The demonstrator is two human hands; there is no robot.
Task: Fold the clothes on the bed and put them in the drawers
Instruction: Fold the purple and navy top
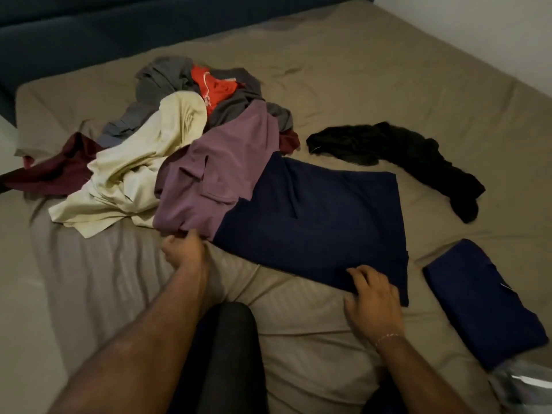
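A navy garment (313,222) lies spread flat on the bed in front of me. My right hand (373,297) pinches its near right edge. My left hand (183,249) grips the near left corner, where a purple shirt (218,180) overlaps the navy cloth; which of the two it holds I cannot tell for sure. Behind lies a heap: a cream garment (134,171), a maroon one (59,171), grey pieces (161,82) and an orange top (218,91). A folded navy piece (481,303) rests at the right.
A crumpled black garment (418,156) lies loose at the back right. The taupe sheet (358,70) covers the bed, with a dark blue headboard (89,31) beyond. My knee in dark trousers (230,354) rests on the near edge.
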